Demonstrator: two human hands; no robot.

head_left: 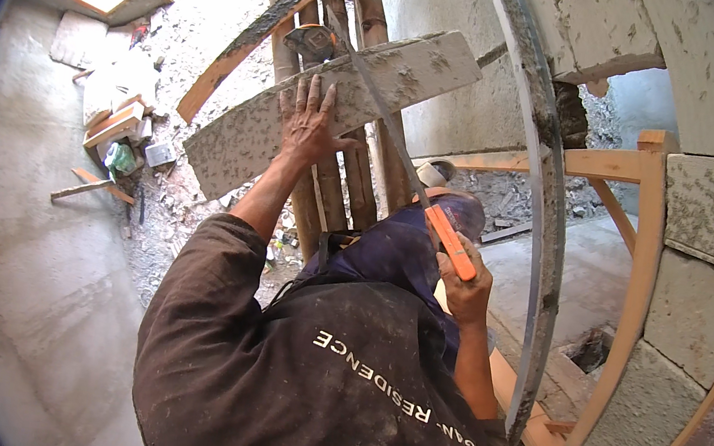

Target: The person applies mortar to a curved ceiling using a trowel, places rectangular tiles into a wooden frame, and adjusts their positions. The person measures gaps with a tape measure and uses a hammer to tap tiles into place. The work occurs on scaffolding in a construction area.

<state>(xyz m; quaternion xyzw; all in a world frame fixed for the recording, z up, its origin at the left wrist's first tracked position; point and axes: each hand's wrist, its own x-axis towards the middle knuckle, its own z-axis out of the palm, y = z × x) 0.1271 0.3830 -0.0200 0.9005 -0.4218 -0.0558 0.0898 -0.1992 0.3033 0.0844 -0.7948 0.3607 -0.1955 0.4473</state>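
My left hand (307, 120) lies flat with fingers stretched out on a long grey lightweight block (235, 147). The block rests slanted across several bamboo poles (354, 181), its right end farther away. In my right hand (468, 286) is a hand saw (453, 242), gripped by its orange handle. The thin blade runs away from me and to the left, crossing the block to the right of my left hand. Whether the teeth have cut into the block I cannot tell. Just past the block's far edge sits a small orange and black object (312, 41), perhaps a tape measure.
A mortar-stained wooden board (260, 36) slants beyond the block. At right rise a long metal bar (545, 213), a wooden frame (639, 281) and a wall of grey blocks (713, 207). Rubble (172, 206) covers the floor at left, beside wood scraps (115, 127).
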